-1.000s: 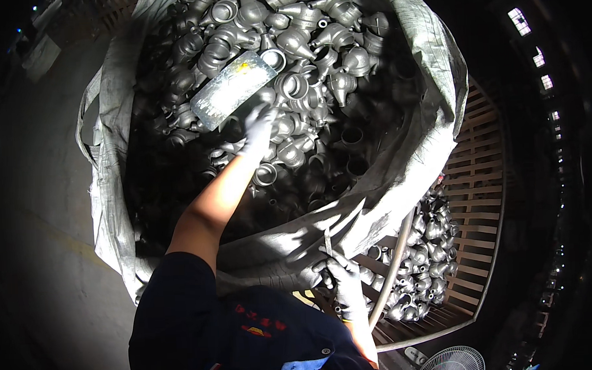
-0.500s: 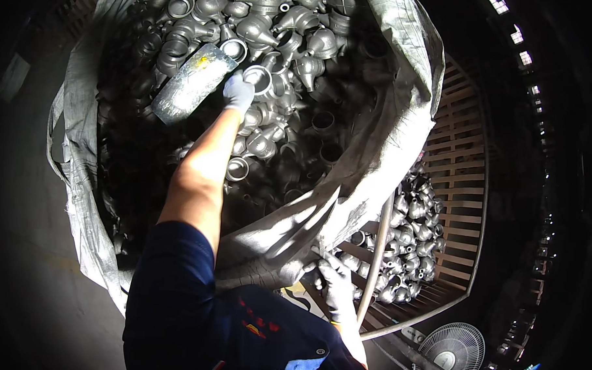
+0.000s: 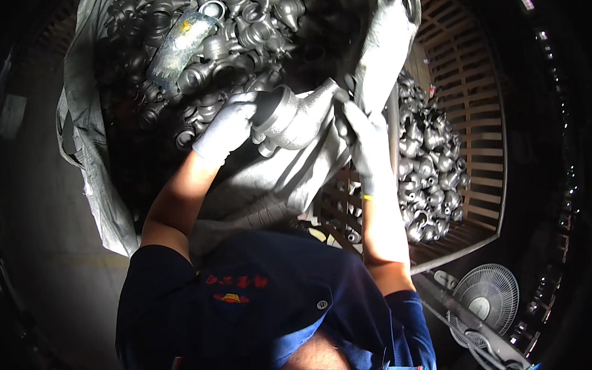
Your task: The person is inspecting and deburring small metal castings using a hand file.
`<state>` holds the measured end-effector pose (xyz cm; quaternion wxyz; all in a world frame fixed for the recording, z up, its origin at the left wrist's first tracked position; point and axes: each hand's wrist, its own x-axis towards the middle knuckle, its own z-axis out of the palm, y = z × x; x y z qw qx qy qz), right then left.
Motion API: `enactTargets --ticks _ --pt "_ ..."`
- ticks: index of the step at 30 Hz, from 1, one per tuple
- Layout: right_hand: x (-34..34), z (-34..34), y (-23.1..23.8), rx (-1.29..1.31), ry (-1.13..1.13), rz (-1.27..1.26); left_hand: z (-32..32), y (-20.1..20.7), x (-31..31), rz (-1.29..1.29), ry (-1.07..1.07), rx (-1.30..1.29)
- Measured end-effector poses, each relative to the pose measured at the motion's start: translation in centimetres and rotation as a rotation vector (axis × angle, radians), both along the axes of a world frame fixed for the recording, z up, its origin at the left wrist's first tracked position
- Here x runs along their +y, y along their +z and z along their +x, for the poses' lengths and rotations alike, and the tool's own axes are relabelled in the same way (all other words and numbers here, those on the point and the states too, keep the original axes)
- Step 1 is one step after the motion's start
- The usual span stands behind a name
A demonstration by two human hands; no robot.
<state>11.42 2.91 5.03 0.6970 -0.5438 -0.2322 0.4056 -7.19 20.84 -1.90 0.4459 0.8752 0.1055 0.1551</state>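
A grey metal casting [image 3: 300,119] with a round ribbed mouth, a bulging body and a tapering neck is held up over the near edge of a big white woven sack [image 3: 276,185]. Its mouth rim is gripped by my left hand [image 3: 227,127], in a white glove. At the tapered end, the dirty gloved fingers of my right hand [image 3: 366,133] close on the neck. Many similar castings [image 3: 258,33] fill the sack beyond my hands. On top of that pile lies a scuffed flat metal plate [image 3: 177,52] with a yellow mark.
To the right stands a slatted metal crate [image 3: 481,152] partly filled with more castings [image 3: 432,174]. A round caged fan [image 3: 486,302] sits at the lower right beside a metal bar [image 3: 457,310]. Grey floor [image 3: 42,194] lies left of the sack.
My left hand has come back from the pile with a casting. My right hand has risen from the sack's near edge to the casting's neck. The view has shifted.
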Motion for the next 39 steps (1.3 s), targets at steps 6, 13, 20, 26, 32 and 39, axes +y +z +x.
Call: enactTargets --ticks 6,13,20,26,32,39 --pt "-2.4 0.0 0.9 0.008 -0.036 -0.032 -0.3 1.6 -5.5 -1.088 0.061 -0.165" --pt "-5.9 0.7 -0.9 0.210 -0.218 0.143 0.9 -1.1 -11.1 -1.560 0.146 -0.286" --pt "-9.0 1.0 -0.6 0.188 -0.194 0.119 1.8 -1.2 -11.6 -1.589 0.132 -0.396" --pt "-11.1 0.5 0.9 0.016 -0.163 0.013 2.8 0.1 -12.4 -1.503 0.208 -0.431" --pt "-12.1 1.4 -0.2 0.111 -0.141 0.045 3.3 4.2 -13.5 -1.241 0.292 -0.411" --pt "-12.6 2.3 -2.4 0.368 -0.131 0.139 3.9 7.6 -15.9 -0.984 0.347 -0.410"
